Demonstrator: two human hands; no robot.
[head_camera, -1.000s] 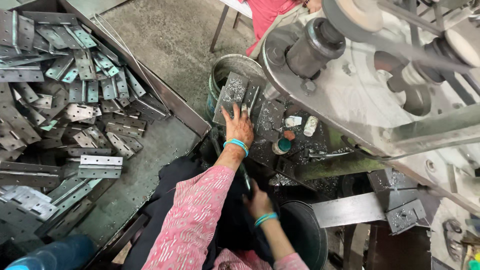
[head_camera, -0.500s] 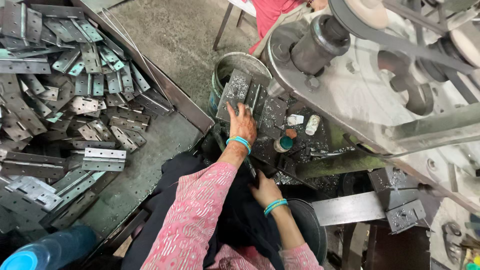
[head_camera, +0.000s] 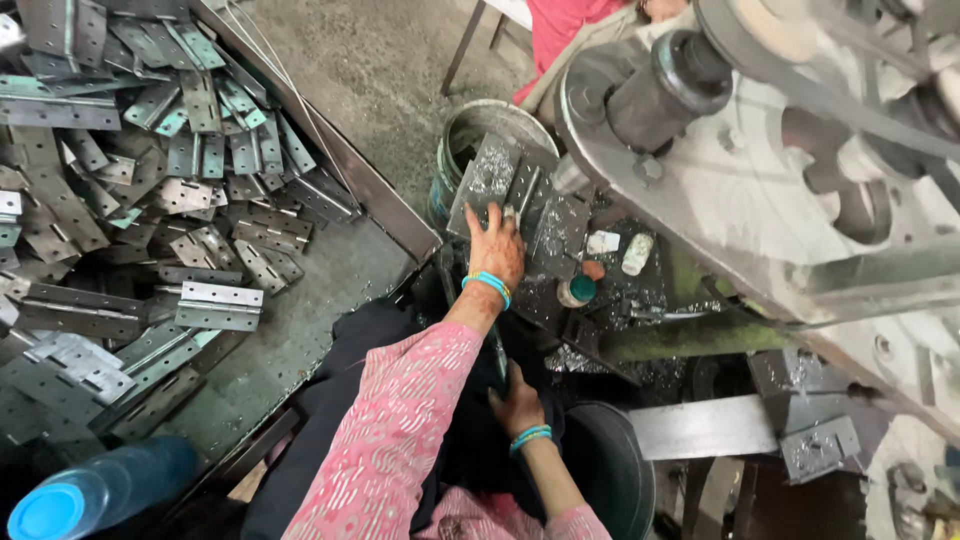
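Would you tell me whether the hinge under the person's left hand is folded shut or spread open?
Spread open: the hinge lies flat with both leaves either side of its knuckle, and the left hand rests on it.

Seeing hinge plates (head_camera: 505, 185) under left hand (head_camera: 497, 250): dull grey metal, speckled with gritty swarf. Heaped hinges (head_camera: 215, 305) in tray (head_camera: 330, 270) looking like bare steel, some showing satin sheen, tray sheet metal scuffed matt. Machine wheel (head_camera: 760, 200) appearing as cast metal, greasy, pale, rough. Sleeve (head_camera: 400, 440) showing as pink printed cloth, soft, matt. Bottle cap (head_camera: 45, 510) reading as smooth blue plastic. Floor (head_camera: 390, 70) looking like rough concrete.
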